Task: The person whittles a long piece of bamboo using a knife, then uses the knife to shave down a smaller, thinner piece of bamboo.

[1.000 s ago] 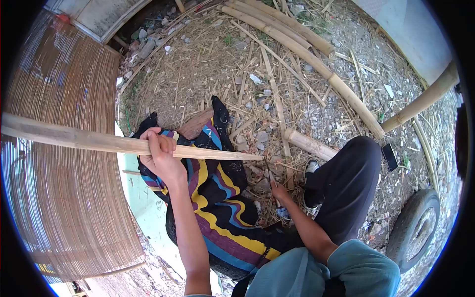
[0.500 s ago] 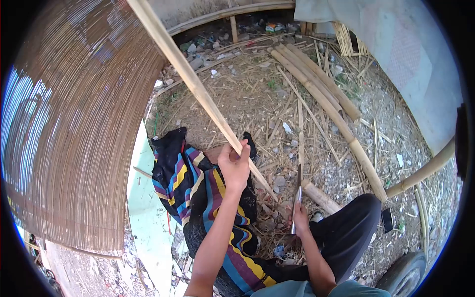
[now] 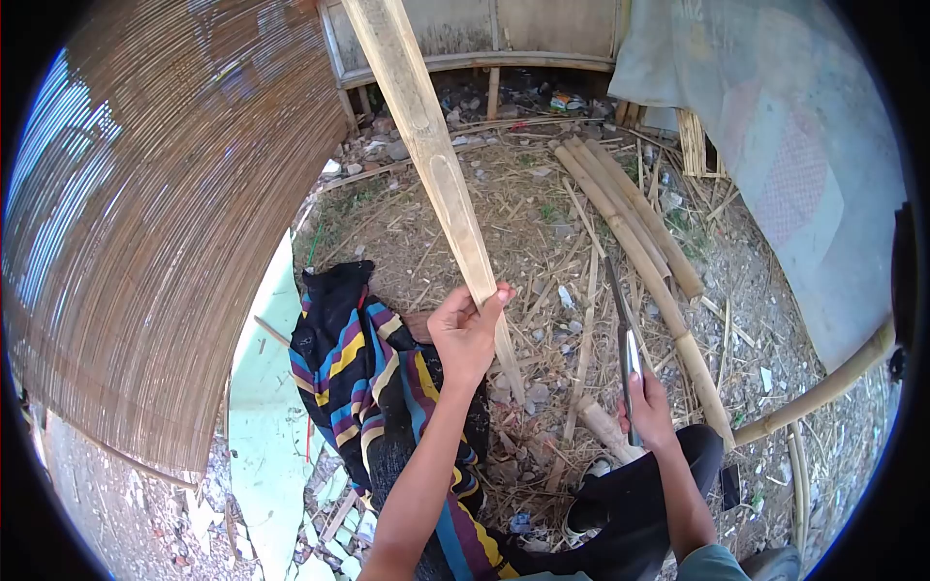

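My left hand is closed around the lower part of a long split bamboo piece. Its pale, hollowed inner face is turned toward me, and its narrow tip hangs below my fingers. My right hand grips a machete with a long dark blade and a shiny stretch near the hand. The blade points up and away, apart from the bamboo. How the handle is shaped is hidden by my fingers. A striped, dark cloth lies over my left leg, beside my left forearm.
Several bamboo poles lie on the ground at the right. A short bamboo log sits near my right knee. A slatted bamboo blind hangs at the left, and a pale sheet at the right. Splinters and rubble cover the ground.
The bamboo has turned so that its broad inner face shows, and it stands slightly steeper. My right hand has moved right and up with the machete. The view has shifted.
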A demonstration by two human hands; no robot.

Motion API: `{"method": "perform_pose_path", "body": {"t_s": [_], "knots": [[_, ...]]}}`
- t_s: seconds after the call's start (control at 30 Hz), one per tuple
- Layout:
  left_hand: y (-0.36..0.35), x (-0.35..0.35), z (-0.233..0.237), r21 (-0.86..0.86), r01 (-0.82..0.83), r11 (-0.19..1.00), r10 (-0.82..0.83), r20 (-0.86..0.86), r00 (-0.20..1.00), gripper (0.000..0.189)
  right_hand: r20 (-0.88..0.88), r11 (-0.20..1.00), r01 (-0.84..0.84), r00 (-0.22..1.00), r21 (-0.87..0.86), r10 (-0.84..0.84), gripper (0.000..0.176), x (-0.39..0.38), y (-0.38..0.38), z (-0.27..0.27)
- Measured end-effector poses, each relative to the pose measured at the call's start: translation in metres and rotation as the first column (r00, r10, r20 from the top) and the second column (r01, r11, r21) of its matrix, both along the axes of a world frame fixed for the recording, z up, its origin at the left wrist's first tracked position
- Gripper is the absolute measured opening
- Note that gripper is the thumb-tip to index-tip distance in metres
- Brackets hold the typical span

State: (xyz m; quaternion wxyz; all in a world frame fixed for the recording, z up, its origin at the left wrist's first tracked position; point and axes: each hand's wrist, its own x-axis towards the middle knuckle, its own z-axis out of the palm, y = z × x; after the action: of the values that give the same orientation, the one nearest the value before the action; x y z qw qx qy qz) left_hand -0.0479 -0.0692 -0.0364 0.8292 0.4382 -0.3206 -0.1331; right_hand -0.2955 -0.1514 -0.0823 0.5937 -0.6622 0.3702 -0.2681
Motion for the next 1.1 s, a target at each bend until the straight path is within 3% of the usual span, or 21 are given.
{"method": "perform_pose_path", "body": {"t_s": [0.1, 0.17, 0.3, 0.37, 0.43, 0.5, 0.73, 0.83, 0.9, 1.03, 1.1], "knots": [[0.004, -0.003, 0.0, -0.023, -0.003, 1.0, 0.003, 0.007, 1.0, 0.017, -0.044, 0.987, -0.045, 0.998, -0.155, 0.039, 0.025, 0.01, -0.01, 0.01], [0.007, -0.006, 0.002, 0.066, -0.038, 0.997, 0.035, 0.053, 0.998, 0.017, -0.029, 0.986, -0.052, 0.998, -0.156, 0.048, 0.023, 0.014, -0.01, 0.001], [0.015, -0.013, 0.009, 0.03, 0.0, 1.0, -0.003, 0.087, 0.996, 0.017, 0.179, 0.995, 0.013, 0.983, 0.1, -0.031, 0.028, 0.022, 0.006, -0.016], [0.017, -0.014, 0.012, 0.016, 0.021, 1.0, -0.023, 0.135, 0.991, 0.017, 0.238, 0.901, 0.056, 0.956, 0.429, -0.173, 0.032, 0.024, 0.009, -0.012], [0.018, -0.016, 0.013, 0.036, 0.016, 0.999, -0.021, 0.147, 0.989, 0.017, 0.219, 0.873, 0.063, 0.957, 0.483, -0.19, 0.037, 0.025, 0.009, -0.009], [0.015, -0.017, 0.012, 0.024, 0.02, 1.0, -0.022, 0.108, 0.994, 0.016, 0.312, 0.829, 0.033, 0.917, 0.559, -0.247, 0.039, 0.027, 0.008, -0.009], [0.005, -0.022, 0.004, 0.074, -0.021, 0.997, 0.007, 0.186, 0.983, 0.018, 0.289, 0.798, 0.055, 0.915, 0.6, -0.281, 0.039, 0.029, 0.005, -0.011], [-0.001, -0.021, 0.004, 0.069, -0.004, 0.998, -0.001, 0.073, 0.997, 0.019, 0.279, 0.797, 0.062, 0.918, 0.601, -0.282, 0.04, 0.029, 0.005, -0.014], [-0.006, -0.017, -0.003, 0.094, -0.077, 0.993, 0.062, 0.152, 0.986, 0.018, 0.276, 0.807, 0.066, 0.921, 0.587, -0.276, 0.039, 0.029, 0.006, -0.015], [-0.01, -0.018, -0.011, 0.136, -0.097, 0.986, 0.061, 0.243, 0.968, 0.015, 0.28, 0.885, 0.055, 0.938, 0.463, -0.204, 0.037, 0.028, 0.008, -0.019], [-0.013, -0.024, -0.017, 0.174, 0.024, 0.985, -0.055, 0.176, 0.983, 0.015, 0.313, 0.973, 0.033, 0.944, 0.227, -0.106, 0.039, 0.026, 0.007, -0.024]]}}
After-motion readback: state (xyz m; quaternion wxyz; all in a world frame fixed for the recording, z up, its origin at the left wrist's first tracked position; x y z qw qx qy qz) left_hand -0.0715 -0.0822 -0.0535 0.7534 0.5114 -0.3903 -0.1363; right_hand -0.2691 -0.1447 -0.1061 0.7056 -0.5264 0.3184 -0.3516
